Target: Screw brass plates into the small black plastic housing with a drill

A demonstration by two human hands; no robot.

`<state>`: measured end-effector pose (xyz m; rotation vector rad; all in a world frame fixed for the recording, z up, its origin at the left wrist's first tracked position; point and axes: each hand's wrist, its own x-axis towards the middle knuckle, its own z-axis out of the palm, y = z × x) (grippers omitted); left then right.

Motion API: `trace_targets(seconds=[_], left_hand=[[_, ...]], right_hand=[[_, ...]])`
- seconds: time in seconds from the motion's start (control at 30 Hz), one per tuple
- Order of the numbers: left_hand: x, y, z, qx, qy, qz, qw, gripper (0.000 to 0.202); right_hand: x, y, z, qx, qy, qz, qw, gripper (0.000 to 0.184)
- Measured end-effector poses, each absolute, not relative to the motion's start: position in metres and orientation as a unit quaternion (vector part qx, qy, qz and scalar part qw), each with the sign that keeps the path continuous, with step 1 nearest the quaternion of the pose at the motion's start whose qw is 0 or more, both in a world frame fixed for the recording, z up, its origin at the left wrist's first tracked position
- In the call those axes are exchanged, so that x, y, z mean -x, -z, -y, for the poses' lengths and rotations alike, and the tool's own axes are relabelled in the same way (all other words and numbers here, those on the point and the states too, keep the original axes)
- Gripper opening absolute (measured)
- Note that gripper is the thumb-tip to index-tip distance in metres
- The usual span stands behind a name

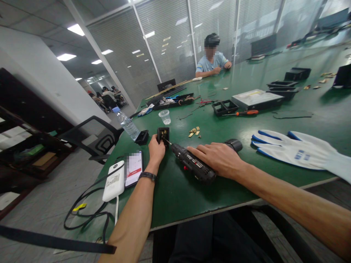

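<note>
My left hand [156, 149] is closed around a small black square box [163, 134] standing on edge on the green table [181, 190]. My right hand [219, 159] grips a black electric screwdriver [192, 164] lying low over the table. Its bit tip points into the open face of the box. A few small brass parts [194, 132] lie scattered just behind the box. A dark band sits on my left wrist.
A phone [134, 168] and white power bank [113, 182] lie left; another black box [142, 137], water bottle [127, 124] and plastic cup [165, 117] behind. White gloves [296, 149] right. An orange-handled screwdriver [245, 113], trays and a seated person [212, 60] farther back.
</note>
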<state>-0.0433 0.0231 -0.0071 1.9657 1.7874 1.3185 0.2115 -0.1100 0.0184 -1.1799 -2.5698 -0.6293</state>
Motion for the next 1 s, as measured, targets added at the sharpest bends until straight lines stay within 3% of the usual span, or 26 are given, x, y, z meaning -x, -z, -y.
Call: trace_targets(seconds=[1.0], left_hand=[[0.0431,0.0075,-0.0228,-0.663,-0.441,-0.599,0.085,0.025]], right_hand=[[-0.2105,-0.0217,0.1121,0.407,0.209,0.882,0.113,0.062]])
